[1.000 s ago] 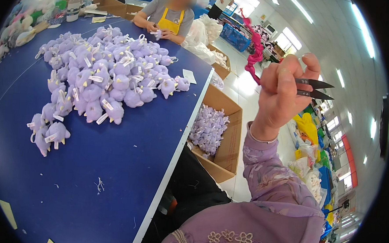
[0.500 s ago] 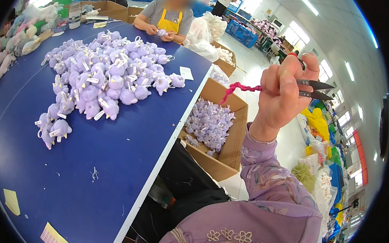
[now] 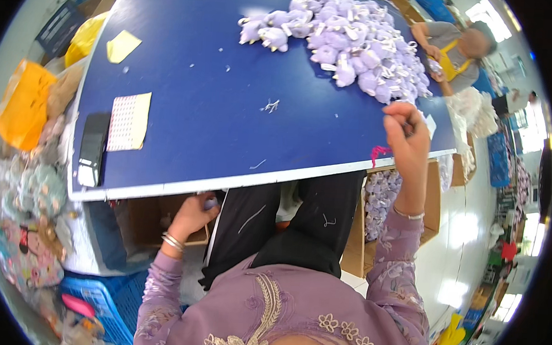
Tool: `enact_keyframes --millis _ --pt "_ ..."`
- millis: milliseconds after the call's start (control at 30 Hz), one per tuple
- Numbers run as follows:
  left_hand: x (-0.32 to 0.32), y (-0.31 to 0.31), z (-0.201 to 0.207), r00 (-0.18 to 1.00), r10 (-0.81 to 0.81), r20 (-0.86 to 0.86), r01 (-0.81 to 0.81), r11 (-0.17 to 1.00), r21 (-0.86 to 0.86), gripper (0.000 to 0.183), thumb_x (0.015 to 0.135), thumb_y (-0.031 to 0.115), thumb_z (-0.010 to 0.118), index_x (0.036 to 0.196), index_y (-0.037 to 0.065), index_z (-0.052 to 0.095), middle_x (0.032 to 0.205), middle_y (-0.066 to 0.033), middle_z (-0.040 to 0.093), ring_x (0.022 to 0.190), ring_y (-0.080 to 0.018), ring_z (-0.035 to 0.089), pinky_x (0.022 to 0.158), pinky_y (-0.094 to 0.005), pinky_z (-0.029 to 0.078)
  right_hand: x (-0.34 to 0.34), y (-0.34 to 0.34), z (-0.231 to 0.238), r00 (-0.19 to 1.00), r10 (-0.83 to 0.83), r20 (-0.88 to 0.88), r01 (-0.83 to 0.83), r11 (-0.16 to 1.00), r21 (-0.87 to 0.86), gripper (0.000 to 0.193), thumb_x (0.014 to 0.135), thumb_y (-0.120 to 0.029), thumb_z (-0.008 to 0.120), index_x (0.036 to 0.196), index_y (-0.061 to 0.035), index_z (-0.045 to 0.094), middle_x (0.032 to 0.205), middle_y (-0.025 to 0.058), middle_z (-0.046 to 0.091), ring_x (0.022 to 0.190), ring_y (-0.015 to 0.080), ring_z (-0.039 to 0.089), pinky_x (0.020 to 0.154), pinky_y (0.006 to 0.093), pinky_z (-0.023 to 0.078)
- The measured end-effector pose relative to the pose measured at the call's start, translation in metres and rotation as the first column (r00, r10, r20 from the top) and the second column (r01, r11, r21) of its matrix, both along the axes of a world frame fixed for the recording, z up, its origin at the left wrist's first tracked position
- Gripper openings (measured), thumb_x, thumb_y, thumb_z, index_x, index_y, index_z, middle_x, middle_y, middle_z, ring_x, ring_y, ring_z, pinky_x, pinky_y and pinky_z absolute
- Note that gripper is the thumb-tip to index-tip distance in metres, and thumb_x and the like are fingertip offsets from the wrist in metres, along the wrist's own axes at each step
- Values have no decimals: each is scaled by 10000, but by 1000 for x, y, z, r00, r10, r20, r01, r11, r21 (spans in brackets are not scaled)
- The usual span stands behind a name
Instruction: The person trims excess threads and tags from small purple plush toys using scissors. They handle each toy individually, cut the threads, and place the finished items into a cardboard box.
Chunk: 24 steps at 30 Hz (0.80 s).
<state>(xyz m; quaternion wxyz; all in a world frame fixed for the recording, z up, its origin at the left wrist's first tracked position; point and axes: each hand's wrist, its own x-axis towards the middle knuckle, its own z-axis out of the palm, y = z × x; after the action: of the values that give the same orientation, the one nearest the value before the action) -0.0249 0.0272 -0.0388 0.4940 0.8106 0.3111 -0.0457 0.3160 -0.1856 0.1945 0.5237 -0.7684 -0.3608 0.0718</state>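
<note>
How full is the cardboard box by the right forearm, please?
Not empty: purple plush toys show inside the box; their depth is hidden.

The left hand [image 3: 192,218] partly hides a small lilac thing [image 3: 211,203], perhaps plush.

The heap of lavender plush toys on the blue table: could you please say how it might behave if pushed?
The heap of lavender plush toys would probably shift loosely, since separate pieces lie piled together. Each looks fuzzy and plump, so likely soft and light.
</note>
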Motion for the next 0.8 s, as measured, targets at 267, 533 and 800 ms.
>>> enact_keyframes --millis 267,533,800 --pt "64 2 187 782 -104 614 390 851 -352 278 912 255 614 996 -10 622 977 -121 625 901 -210 602 784 -327 486 20 116 -49 759 483 -437 -527 850 25 239 995 -256 523 975 -26 586 671 -45 448 514 18 337 449 199 264" --pt "245 63 107 760 449 470 9 716 -698 294 1012 180 399 1194 17 563 1050 -94 629 855 -160 634 686 -295 536 52 178 -111 740 391 -546 -364 917 163 245 978 -271 544 936 -39 609 651 -12 514 485 46 408 425 216 303" --pt "265 77 107 747 417 519 141 663 -735 303 994 152 448 1275 56 507 1115 -72 602 953 -155 624 778 -300 536 69 169 -111 767 376 -520 -319 927 199 268 974 -269 548 900 -31 646 626 -32 509 480 28 411 422 206 298"
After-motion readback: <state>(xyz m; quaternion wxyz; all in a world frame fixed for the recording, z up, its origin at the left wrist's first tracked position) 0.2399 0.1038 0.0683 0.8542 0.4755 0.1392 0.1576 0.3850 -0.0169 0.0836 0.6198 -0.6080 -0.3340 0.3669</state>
